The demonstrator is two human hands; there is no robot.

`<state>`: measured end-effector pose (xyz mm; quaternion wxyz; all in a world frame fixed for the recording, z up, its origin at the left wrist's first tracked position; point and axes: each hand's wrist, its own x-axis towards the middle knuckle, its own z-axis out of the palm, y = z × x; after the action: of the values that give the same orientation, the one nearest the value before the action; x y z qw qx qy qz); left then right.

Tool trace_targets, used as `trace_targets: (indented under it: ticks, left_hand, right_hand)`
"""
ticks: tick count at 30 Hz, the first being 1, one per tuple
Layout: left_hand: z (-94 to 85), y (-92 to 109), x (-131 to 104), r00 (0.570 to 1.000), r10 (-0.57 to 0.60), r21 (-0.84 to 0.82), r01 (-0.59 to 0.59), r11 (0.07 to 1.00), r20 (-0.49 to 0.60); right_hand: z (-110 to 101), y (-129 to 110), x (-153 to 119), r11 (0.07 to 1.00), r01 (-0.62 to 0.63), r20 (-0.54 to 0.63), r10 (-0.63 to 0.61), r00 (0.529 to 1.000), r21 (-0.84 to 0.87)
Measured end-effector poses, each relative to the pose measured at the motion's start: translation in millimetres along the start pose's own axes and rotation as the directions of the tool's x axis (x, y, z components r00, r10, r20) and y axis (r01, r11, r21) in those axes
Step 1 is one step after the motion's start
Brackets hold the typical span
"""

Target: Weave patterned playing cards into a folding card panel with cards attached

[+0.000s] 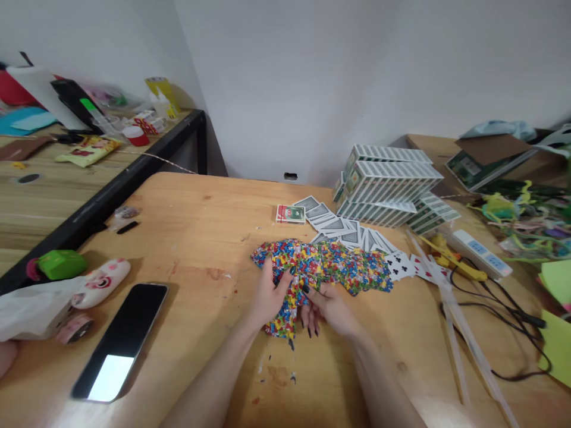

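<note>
Brightly patterned flat material (352, 264) in red, blue, yellow and green lies across the middle of the table. Its edges are angular, like overlapping cards, but I cannot tell whether it is one piece. At its left part, my left hand (270, 294) grips it, thumb on top. My right hand (328, 306) pinches its near edge, with the thumb above and some fingers curled below. Face-up playing cards (399, 266) touch its right end. Behind it, grey-backed playing cards (334, 226) are spread in a loose row beside a card box (290, 214).
Long striped boxes (390, 181) are stacked at the back right. A power strip (482, 252), black cables (495, 303) and clear plastic strips (455, 315) lie at right. On the left are a phone (129, 327), a white squishy toy (102, 282) and a green object (62, 264).
</note>
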<state>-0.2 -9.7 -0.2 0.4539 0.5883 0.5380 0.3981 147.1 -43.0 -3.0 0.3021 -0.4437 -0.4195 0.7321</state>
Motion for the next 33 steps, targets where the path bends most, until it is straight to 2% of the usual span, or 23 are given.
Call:
trace_targets:
  ticks: [7, 10, 12, 14, 17, 20, 22, 24, 27, 33]
  left_hand:
    - [2.3, 2.0, -0.8, 1.000, -0.004, -0.028, 0.004, 1.000, 0.011]
    - [-1.2, 4.5, 1.5, 1.000, 0.017, -0.020, -0.017, 1.000, 0.022]
    - [-4.4, 6.1, 3.4, 0.999, 0.030, -0.021, -0.030, 0.999, 0.030]
    - [-7.2, 7.3, 4.9, 0.999, 0.038, -0.023, -0.037, 0.999, 0.028]
    - [-9.2, 8.0, 5.8, 0.999, 0.041, -0.005, -0.041, 0.999, 0.003]
    - [-9.6, 7.4, 6.1, 0.999, 0.042, 0.001, -0.042, 0.999, -0.010]
    - [-9.4, 6.8, 6.1, 0.999, 0.036, -0.001, -0.036, 0.999, -0.010]
    - [-8.9, 6.2, 6.0, 1.000, 0.030, 0.003, -0.030, 1.000, -0.005]
    - [-7.1, 5.6, 5.3, 0.999, 0.034, 0.003, -0.034, 0.999, 0.016]
    - [-3.9, 6.6, 3.8, 0.999, 0.025, -0.041, -0.024, 0.999, 0.024]
  right_hand:
    - [2.6, 0.6, -1.6, 1.000, -0.025, -0.033, 0.025, 0.999, 0.003]
    - [4.9, -2.9, 0.2, 0.999, 0.020, -0.133, -0.024, 0.991, -0.031]
    - [3.4, -4.5, 2.0, 0.996, 0.087, -0.249, -0.092, 0.964, -0.032]
    - [-0.8, -4.1, 3.8, 0.985, 0.172, -0.366, -0.165, 0.916, -0.015]
    - [-8.5, -1.3, 5.8, 0.961, 0.268, -0.455, -0.210, 0.866, 0.066]
    - [-11.7, 0.1, 6.0, 0.954, 0.276, -0.460, -0.193, 0.867, 0.119]
    - [-10.3, -0.8, 5.3, 0.964, 0.257, -0.455, -0.199, 0.868, 0.068]
    - [-7.0, -2.1, 4.7, 0.973, 0.229, -0.415, -0.200, 0.887, 0.019]
    - [-1.7, -2.1, 4.7, 0.982, 0.185, -0.349, -0.163, 0.923, 0.031]
    - [0.1, -0.3, 5.6, 0.976, 0.216, -0.439, -0.177, 0.881, 0.041]
